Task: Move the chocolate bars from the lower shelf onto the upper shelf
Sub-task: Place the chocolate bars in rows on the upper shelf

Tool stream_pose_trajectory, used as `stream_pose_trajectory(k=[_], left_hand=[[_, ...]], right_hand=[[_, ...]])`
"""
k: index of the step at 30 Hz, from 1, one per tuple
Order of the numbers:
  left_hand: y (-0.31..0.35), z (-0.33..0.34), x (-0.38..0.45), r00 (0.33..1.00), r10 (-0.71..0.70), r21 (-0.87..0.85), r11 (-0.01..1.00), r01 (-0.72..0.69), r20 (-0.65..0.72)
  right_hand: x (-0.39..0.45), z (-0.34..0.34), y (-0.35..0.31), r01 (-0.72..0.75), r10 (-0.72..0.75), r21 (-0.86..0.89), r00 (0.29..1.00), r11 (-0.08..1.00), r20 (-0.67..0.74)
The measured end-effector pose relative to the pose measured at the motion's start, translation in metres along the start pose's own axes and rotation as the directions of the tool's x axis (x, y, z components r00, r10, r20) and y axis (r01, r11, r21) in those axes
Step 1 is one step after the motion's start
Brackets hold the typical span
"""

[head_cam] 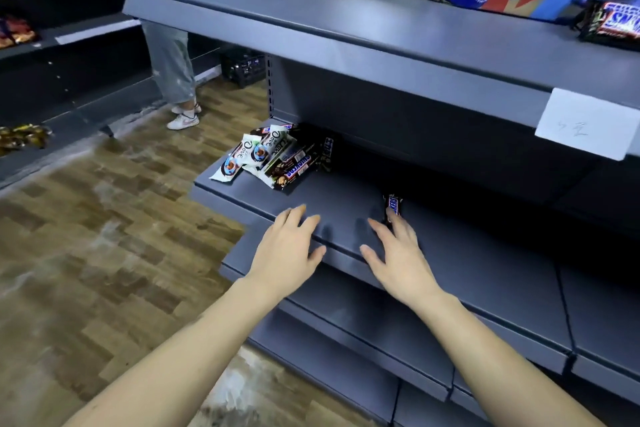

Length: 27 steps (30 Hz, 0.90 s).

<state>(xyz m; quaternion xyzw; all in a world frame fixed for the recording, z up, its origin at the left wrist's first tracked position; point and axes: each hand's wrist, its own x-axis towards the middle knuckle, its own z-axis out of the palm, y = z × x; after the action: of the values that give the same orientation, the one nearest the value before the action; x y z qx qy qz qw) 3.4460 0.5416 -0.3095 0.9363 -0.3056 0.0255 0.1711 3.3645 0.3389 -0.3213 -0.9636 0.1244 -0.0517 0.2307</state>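
Reaching: your left hand [289, 246] flat, fingers spread, on lower shelf [346, 215]; right hand [398, 253] spread, fingertips touching Snickers bar [393, 205]; chocolate pile [270, 156] at 11 o'clock.

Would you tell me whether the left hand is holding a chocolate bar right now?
No, the left hand is spread open over the lower shelf edge with nothing in it, apart from the pile of bars.
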Motion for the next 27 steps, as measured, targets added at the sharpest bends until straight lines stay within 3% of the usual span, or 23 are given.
stream_pose_trajectory(k=[7,12,17,21,27], left_hand=[[-0.019,0.018,0.039,0.999,-0.032,-0.042,0.999,0.032,-0.008],[-0.025,0.018,0.057,0.996,-0.093,-0.011,0.996,0.093,-0.002],[-0.024,0.010,0.073,0.978,-0.189,0.092,0.979,0.181,0.088],[-0.018,0.015,0.072,0.989,-0.145,0.180,0.974,0.139,0.021],[-0.025,0.021,0.070,0.993,-0.105,0.011,0.994,0.104,0.061]], right_hand=[[0.026,0.008,0.016,-0.114,0.106,-0.036,0.980,0.993,-0.171],[0.048,0.021,0.018,-0.076,0.056,-0.094,0.978,0.993,-0.203],[0.043,0.023,0.017,-0.005,0.011,0.021,0.953,1.000,-0.302],[0.037,0.019,0.017,-0.040,0.118,0.241,0.940,0.970,-0.320],[0.040,0.015,0.014,-0.145,0.298,0.420,0.898,0.896,-0.323]])
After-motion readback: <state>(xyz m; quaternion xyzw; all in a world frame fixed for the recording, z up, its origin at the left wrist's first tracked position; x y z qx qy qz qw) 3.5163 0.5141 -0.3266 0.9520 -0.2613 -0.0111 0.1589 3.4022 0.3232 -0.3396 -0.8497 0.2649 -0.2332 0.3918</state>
